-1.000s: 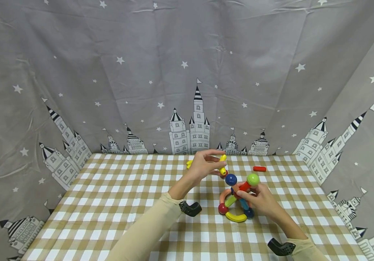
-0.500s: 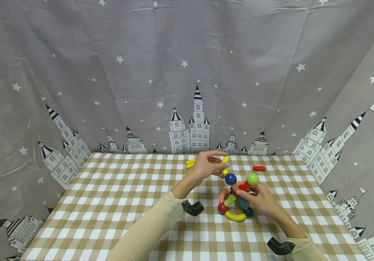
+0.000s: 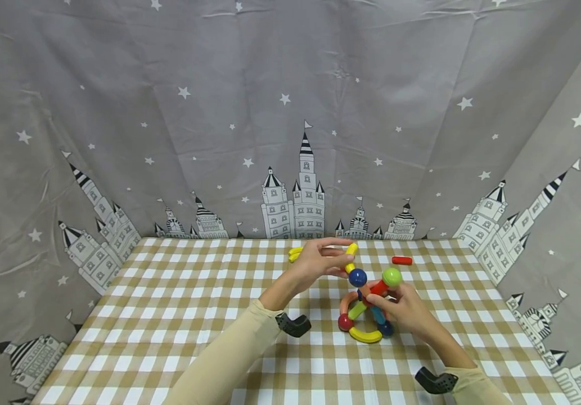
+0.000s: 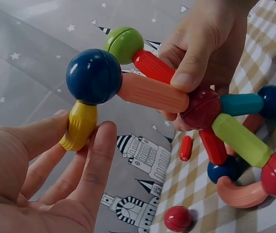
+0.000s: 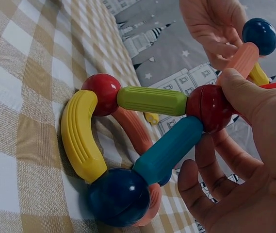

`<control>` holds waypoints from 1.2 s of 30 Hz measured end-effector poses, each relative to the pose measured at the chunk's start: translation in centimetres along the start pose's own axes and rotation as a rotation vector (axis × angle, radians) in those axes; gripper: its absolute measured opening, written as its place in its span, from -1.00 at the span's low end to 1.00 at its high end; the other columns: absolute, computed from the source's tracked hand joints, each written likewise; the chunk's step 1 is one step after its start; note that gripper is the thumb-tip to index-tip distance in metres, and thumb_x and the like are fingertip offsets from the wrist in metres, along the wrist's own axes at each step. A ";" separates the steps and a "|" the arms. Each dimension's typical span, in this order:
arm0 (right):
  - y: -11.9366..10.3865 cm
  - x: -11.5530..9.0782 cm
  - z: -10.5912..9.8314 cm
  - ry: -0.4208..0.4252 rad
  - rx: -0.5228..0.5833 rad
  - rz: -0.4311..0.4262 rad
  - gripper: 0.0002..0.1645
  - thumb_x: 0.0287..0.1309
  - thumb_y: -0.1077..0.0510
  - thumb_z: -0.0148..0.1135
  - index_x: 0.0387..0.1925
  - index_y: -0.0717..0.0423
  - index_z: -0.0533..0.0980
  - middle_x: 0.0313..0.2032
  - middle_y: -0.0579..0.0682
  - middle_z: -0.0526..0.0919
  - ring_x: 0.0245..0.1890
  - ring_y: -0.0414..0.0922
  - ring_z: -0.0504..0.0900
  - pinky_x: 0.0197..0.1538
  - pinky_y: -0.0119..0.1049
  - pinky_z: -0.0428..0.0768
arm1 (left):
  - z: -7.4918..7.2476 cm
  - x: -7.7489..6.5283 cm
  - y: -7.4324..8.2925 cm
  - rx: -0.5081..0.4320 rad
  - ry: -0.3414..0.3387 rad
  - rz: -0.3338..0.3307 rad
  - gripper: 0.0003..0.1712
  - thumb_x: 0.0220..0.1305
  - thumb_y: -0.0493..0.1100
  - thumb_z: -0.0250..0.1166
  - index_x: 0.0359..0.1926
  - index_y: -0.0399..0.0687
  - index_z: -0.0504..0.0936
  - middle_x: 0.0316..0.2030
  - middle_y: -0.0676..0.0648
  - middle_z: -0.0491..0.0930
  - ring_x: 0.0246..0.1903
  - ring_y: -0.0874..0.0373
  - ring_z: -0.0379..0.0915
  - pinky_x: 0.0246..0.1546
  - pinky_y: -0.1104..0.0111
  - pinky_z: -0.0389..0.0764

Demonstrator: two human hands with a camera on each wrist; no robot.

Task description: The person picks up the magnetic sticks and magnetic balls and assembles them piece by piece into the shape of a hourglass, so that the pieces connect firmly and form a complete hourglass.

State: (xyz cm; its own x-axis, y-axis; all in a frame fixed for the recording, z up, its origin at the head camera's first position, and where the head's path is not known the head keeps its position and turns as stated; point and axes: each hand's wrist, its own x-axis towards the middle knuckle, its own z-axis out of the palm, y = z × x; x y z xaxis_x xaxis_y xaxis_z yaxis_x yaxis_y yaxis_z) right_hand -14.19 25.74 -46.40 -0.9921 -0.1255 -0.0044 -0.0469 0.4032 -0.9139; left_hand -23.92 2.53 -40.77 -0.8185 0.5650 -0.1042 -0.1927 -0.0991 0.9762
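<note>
My left hand (image 3: 315, 261) pinches a yellow curved stick (image 4: 81, 127) between thumb and fingers. One end of that stick meets the blue ball (image 4: 94, 76) at the tip of an orange stick (image 4: 153, 92). With thumb and fingers, my right hand (image 3: 405, 306) grips the upper part of a ball-and-stick structure near its red middle ball (image 5: 209, 108). A red stick topped by a green ball (image 3: 392, 277) also rises from there. Below, green and teal (image 5: 169, 143) sticks lead down to a ring of balls and curved sticks, including a yellow one (image 3: 365, 336).
A loose red stick (image 3: 402, 260) lies at the back right of the checked cloth (image 3: 169, 315). Yellow pieces (image 3: 295, 254) lie behind my left hand. A loose red ball (image 4: 178, 218) rests on the cloth. Grey printed curtains (image 3: 209, 112) stand behind and at both sides.
My left hand has tilted the yellow stick and brought its lower end against the blue ball. The right hand and the structure have stayed almost still.
</note>
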 end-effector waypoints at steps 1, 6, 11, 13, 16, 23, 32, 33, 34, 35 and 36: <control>-0.1 0.0 0.0 0.002 0.002 0.003 -0.51 0.32 -0.02 0.40 0.15 0.15 0.56 -0.06 0.08 0.73 -0.18 0.00 0.61 -0.13 -0.24 0.65 | -0.1 -0.1 -0.1 -0.024 -0.002 -0.009 -0.54 0.29 -0.34 0.43 0.21 -0.09 0.66 0.01 -0.31 0.69 -0.23 -0.01 0.72 -0.13 0.08 0.72; -0.3 0.0 0.0 -0.003 0.005 0.002 -0.51 0.31 -0.01 0.40 0.15 0.16 0.56 -0.05 0.09 0.73 -0.17 0.01 0.61 -0.11 -0.25 0.64 | -0.4 -0.2 -0.3 -0.064 -0.032 -0.033 -0.51 0.32 -0.35 0.40 0.26 -0.08 0.64 0.00 -0.30 0.70 -0.23 0.01 0.72 -0.10 0.11 0.71; 0.1 0.1 -0.2 -0.021 0.001 -0.008 -0.56 0.32 -0.01 0.39 0.10 0.15 0.58 -0.08 0.06 0.74 -0.17 -0.01 0.64 -0.11 -0.25 0.64 | -0.3 0.2 -0.3 -0.069 -0.097 -0.035 -0.50 0.36 -0.37 0.34 0.30 -0.12 0.60 0.10 -0.37 0.64 -0.20 0.05 0.69 -0.06 0.14 0.70; 0.3 0.2 -0.3 -0.031 -0.007 -0.028 -0.60 0.34 0.00 0.37 0.07 0.15 0.59 -0.09 0.05 0.75 -0.16 -0.02 0.65 -0.09 -0.26 0.64 | -0.3 0.4 -0.4 -0.079 -0.125 -0.036 -0.50 0.39 -0.38 0.31 0.33 -0.16 0.57 0.17 -0.41 0.59 -0.18 0.07 0.67 -0.08 0.19 0.70; 0.4 0.3 -0.4 -0.041 -0.023 -0.055 -0.62 0.35 0.00 0.36 0.05 0.15 0.61 -0.11 0.02 0.76 -0.14 -0.04 0.67 -0.06 -0.29 0.64 | -0.2 0.8 -0.5 -0.083 -0.158 -0.039 -0.50 0.42 -0.39 0.27 0.35 -0.19 0.54 0.21 -0.40 0.55 -0.16 0.08 0.63 -0.09 0.25 0.69; 0.2 0.5 -0.6 -0.062 -0.020 -0.062 -0.63 0.35 0.01 0.36 0.06 0.14 0.62 -0.09 0.01 0.76 -0.12 -0.03 0.68 -0.03 -0.30 0.63 | -0.1 1.4 -0.6 -0.053 -0.230 -0.071 -0.54 0.51 -0.32 0.19 0.37 -0.19 0.51 0.14 -0.27 0.63 0.00 -0.02 0.58 -0.04 0.29 0.63; 0.3 0.5 -0.7 -0.080 -0.018 -0.070 -0.63 0.41 0.04 0.29 0.09 0.19 0.61 -0.06 0.05 0.75 -0.11 0.01 0.64 -0.04 -0.29 0.60 | 0.0 2.1 -0.8 -0.071 -0.295 -0.104 -0.54 0.54 -0.29 0.15 0.39 -0.24 0.48 0.25 -0.42 0.51 0.02 0.05 0.61 0.00 0.30 0.63; 0.4 0.5 -0.7 -0.081 -0.019 -0.077 -0.64 0.42 0.05 0.28 0.09 0.19 0.61 -0.06 0.05 0.75 -0.09 0.00 0.65 -0.03 -0.30 0.60 | 0.0 2.2 -0.8 -0.072 -0.294 -0.102 -0.55 0.54 -0.29 0.15 0.38 -0.24 0.48 0.24 -0.41 0.53 0.04 0.02 0.61 0.00 0.29 0.64; 0.4 0.5 -0.7 -0.080 -0.021 -0.085 -0.65 0.43 0.06 0.27 0.09 0.20 0.62 -0.05 0.05 0.75 -0.08 0.00 0.65 -0.02 -0.30 0.60 | 0.0 2.2 -0.9 -0.073 -0.294 -0.099 -0.55 0.54 -0.29 0.15 0.38 -0.24 0.49 0.22 -0.40 0.54 0.08 -0.03 0.60 0.01 0.29 0.64; 0.5 0.6 -0.7 -0.080 -0.022 -0.091 -0.65 0.44 0.06 0.25 0.09 0.20 0.62 -0.05 0.05 0.75 -0.08 0.00 0.66 -0.02 -0.29 0.61 | 0.0 2.2 -0.9 -0.073 -0.294 -0.096 -0.55 0.54 -0.30 0.15 0.38 -0.25 0.49 0.22 -0.39 0.55 0.11 -0.08 0.58 0.01 0.28 0.64; 0.5 0.6 -0.7 -0.083 -0.023 -0.096 -0.66 0.45 0.06 0.24 0.09 0.19 0.62 -0.04 0.05 0.74 -0.08 0.00 0.65 -0.02 -0.29 0.61 | 0.0 2.2 -0.9 -0.074 -0.295 -0.093 -0.55 0.54 -0.30 0.15 0.38 -0.26 0.48 0.22 -0.40 0.54 0.15 -0.14 0.55 0.01 0.29 0.64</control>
State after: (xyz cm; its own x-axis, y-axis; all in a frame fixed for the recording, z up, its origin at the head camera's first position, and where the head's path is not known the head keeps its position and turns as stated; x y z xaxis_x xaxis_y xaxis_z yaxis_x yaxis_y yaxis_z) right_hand -14.89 26.51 -46.59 -0.9700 -0.2384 0.0483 -0.1448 0.4063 -0.9022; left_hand -25.53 3.83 -41.88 -0.6050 0.7867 -0.1226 -0.3075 -0.0889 0.9474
